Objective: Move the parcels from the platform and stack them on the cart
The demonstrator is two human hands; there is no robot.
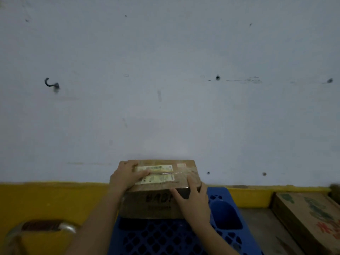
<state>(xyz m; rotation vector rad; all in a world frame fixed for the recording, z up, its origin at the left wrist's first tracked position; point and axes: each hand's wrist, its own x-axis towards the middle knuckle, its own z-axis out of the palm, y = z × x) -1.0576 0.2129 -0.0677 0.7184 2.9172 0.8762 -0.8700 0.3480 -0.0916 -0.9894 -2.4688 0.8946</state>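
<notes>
A brown cardboard parcel [161, 199] with two yellowish labels and clear tape on top stands on a blue perforated plastic platform [165, 238], close to the wall. My left hand [127, 176] lies over the parcel's top left corner, fingers across a label. My right hand [193, 199] grips its front right corner, thumb on the front face. Dark handwriting marks the front face. Both hands hold the parcel between them.
A pale wall [165, 80] with a yellow base band [46, 199] rises right behind the parcel. A curved metal handle [46, 227] with a dark grip shows at lower left. A printed cardboard box [309, 218] lies flat at lower right on a grey surface.
</notes>
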